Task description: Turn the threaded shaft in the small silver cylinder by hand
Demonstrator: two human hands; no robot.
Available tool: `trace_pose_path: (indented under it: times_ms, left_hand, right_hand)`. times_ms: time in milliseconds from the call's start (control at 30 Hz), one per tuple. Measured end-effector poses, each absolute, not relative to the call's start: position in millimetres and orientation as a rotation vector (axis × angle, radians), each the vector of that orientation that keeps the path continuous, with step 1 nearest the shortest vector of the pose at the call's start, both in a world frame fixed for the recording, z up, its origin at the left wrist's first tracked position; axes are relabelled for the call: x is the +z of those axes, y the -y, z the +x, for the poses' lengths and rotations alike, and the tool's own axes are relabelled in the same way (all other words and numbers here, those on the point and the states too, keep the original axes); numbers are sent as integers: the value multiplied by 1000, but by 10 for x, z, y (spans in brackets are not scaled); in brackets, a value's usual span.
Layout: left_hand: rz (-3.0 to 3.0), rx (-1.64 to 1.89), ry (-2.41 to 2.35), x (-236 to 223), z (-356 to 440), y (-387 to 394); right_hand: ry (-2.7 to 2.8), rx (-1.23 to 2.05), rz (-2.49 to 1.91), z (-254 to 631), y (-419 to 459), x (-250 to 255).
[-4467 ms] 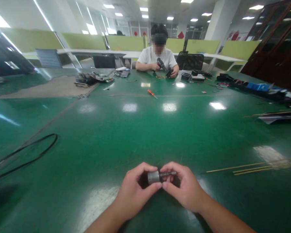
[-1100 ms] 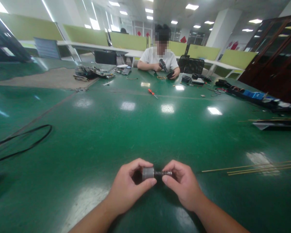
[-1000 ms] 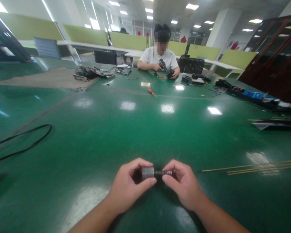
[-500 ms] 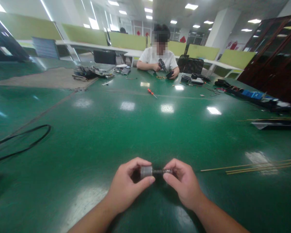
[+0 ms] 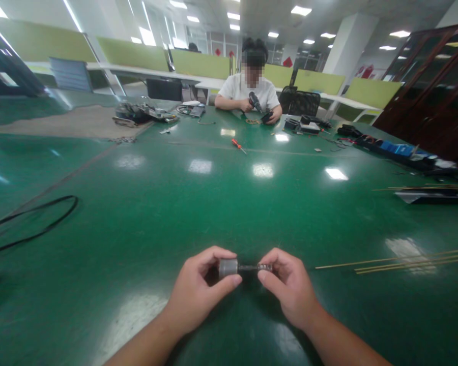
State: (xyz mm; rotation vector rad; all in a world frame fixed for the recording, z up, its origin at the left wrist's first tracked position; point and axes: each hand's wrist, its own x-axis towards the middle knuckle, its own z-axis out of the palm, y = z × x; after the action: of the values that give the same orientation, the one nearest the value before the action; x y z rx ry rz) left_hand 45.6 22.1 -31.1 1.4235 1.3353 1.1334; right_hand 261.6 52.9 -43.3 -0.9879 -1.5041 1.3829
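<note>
A grey metal hole saw (image 5: 228, 267) lies level just above the green table, its cup pinched between the thumb and fingers of my left hand (image 5: 202, 284). Its thin dark drill bit (image 5: 248, 268) points right, bare between my two hands. Toward the bit's far end sits a small coiled spring (image 5: 266, 267), pinched by the thumb and fingertips of my right hand (image 5: 288, 279). Whether the bit's tip is still inside the spring is hidden by the fingers.
Thin brass-coloured rods (image 5: 397, 264) lie to the right, a looped black cable (image 5: 57, 218) to the left. A red screwdriver (image 5: 236, 144) lies farther off. Across the table (image 5: 221, 203), a person in a white shirt (image 5: 229, 90) holds a power drill (image 5: 255, 101).
The spring in my right hand has slid right along the bit, baring more of the thin shaft. My left hand with the hole saw has shifted slightly left.
</note>
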Motion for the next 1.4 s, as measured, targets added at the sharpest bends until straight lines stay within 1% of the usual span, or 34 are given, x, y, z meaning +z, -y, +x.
trace_pose_path:
  times_ms: [900, 1100, 1267, 1400]
  left_hand:
    - [1382, 1139, -1311, -301, 446, -235]
    - [1320, 1162, -1285, -301, 449, -227]
    - [1219, 1233, -1260, -320, 436, -291]
    - [1148, 1349, -1248, -320, 423, -361]
  right_hand:
    - [1428, 1388, -963, 2626, -532, -436]
    - [1316, 1415, -941, 2634, -549, -450]
    - [1043, 1410, -869, 2617, -646, -490]
    - [1110, 1437, -882, 2568, -670, -488]
